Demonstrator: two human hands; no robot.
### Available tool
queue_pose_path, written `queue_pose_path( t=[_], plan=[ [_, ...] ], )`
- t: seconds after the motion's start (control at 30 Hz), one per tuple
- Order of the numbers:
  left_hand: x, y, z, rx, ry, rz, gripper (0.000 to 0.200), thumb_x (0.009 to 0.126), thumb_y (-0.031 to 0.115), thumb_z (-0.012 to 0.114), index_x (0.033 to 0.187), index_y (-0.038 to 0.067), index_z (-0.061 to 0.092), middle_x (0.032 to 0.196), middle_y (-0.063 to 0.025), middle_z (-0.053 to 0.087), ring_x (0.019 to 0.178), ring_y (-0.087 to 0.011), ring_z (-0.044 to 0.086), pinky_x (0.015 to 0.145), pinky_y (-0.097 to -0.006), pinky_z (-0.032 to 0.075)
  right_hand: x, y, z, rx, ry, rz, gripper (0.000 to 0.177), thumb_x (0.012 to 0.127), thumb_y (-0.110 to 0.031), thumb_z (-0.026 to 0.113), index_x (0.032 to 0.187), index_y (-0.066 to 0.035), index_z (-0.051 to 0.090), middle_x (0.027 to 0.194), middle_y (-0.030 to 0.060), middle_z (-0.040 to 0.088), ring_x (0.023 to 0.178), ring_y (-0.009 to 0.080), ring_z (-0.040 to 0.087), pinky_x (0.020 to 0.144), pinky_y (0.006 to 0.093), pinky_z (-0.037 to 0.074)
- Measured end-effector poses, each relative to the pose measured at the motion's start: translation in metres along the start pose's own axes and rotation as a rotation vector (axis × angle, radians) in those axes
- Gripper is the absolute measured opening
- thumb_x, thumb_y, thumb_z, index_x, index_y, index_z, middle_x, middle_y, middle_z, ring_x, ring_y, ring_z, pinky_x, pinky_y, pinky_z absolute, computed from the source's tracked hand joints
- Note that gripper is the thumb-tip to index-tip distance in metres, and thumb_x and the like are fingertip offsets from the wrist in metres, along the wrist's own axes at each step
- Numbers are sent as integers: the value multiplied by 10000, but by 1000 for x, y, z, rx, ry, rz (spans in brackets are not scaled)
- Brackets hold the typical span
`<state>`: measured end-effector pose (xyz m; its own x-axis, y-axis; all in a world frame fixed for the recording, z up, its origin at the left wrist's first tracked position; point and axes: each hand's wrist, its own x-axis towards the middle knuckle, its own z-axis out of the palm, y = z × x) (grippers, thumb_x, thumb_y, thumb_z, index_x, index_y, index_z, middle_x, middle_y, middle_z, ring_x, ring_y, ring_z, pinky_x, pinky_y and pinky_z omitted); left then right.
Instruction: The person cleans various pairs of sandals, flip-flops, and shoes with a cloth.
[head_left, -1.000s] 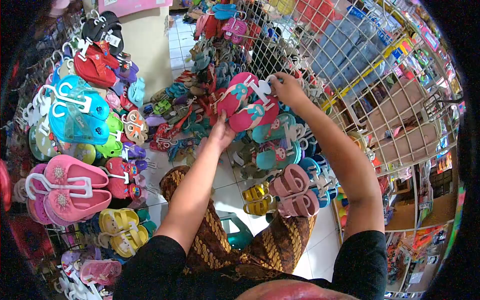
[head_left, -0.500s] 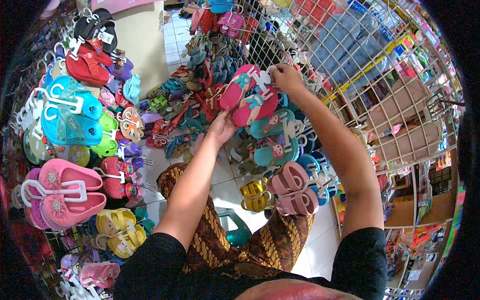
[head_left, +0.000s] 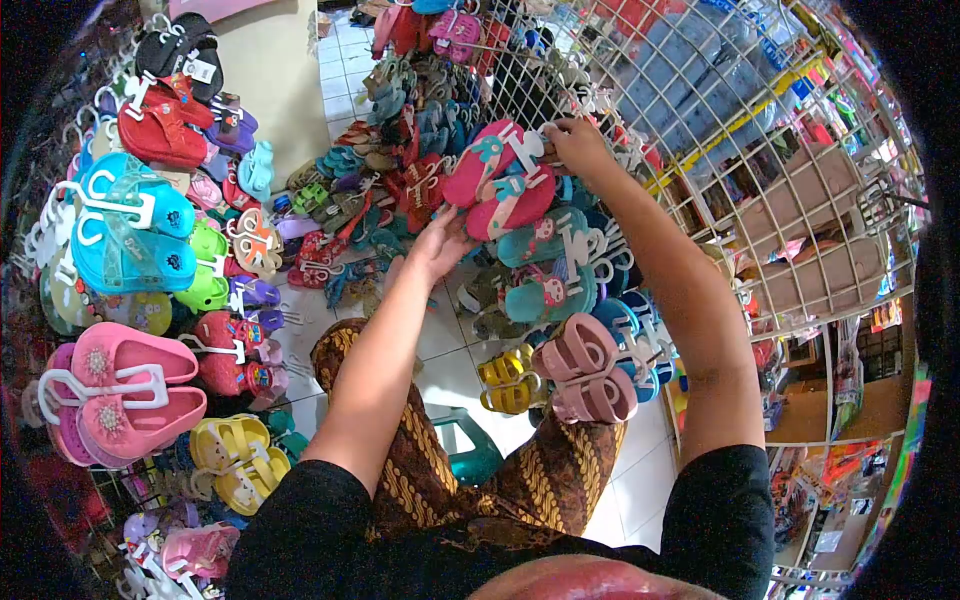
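Note:
A pair of pink flip-flops with teal straps (head_left: 497, 186) hangs on a white plastic hanger (head_left: 527, 150) against a white wire grid rack (head_left: 700, 110). My right hand (head_left: 575, 145) pinches the top of that hanger at the grid. My left hand (head_left: 436, 245) rests with its fingers under the lower end of the pink pair. Just below hang teal flip-flops (head_left: 540, 265) and dusty pink sandals (head_left: 585, 365).
A second rack on the left carries blue jelly sandals (head_left: 130, 235), red shoes (head_left: 155, 130), pink slippers (head_left: 125, 390) and yellow sandals (head_left: 235, 460). A teal plastic stool (head_left: 470, 455) stands on the white tiled floor (head_left: 440, 370). Shelves of goods (head_left: 830, 400) sit behind the grid.
Both hands and the pink pair have shifted slightly upward along the grid; my right hand keeps its hold on the hanger. The view has tilted a little.

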<state>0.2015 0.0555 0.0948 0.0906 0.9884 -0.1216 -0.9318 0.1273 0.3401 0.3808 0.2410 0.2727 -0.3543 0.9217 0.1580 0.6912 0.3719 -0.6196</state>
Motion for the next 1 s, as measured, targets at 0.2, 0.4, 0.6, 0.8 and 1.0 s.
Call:
queue_pose_path(
  t=[0.2,0.4,0.6,0.8,1.0],
  plan=[
    [13,-10,-21,14,-34,-30,404,1016,293,514,1388,144,461,1381,-117,540,1267,-293,517,1094,-522,362,-11,-2,-1,111,-98,144,407,935,-402,545,1103,-72,715,1049,204,706,999,377,672,905,452,514],
    [10,-11,-14,11,38,-54,464,1018,269,519,1444,139,394,1383,-124,536,1266,-287,525,1079,-517,396,-11,6,-2,92,-56,-5,438,957,-411,523,1112,-43,702,1008,219,710,957,378,684,873,450,524],
    [2,-22,-5,344,69,-128,629,969,244,638,1498,126,318,1337,-100,558,1114,-265,627,949,-425,520,-18,3,0,46,-56,27,473,952,-436,525,1126,-30,690,1075,235,693,1022,395,663,907,462,515],
    [3,-27,-10,493,172,-93,573,959,312,646,1437,102,408,1191,-68,631,1009,-233,657,900,-379,531,-65,-80,-35,-467,178,-174,413,923,-389,600,1137,-46,682,820,209,709,812,354,707,767,446,546],
    [-5,-2,-11,723,330,-99,470,962,413,596,1311,100,568,1144,-32,647,1012,-215,628,830,-422,485,-125,-174,-63,-468,190,-303,362,891,-360,642,1086,-60,693,851,219,710,847,405,690,819,491,539]
  ],
)
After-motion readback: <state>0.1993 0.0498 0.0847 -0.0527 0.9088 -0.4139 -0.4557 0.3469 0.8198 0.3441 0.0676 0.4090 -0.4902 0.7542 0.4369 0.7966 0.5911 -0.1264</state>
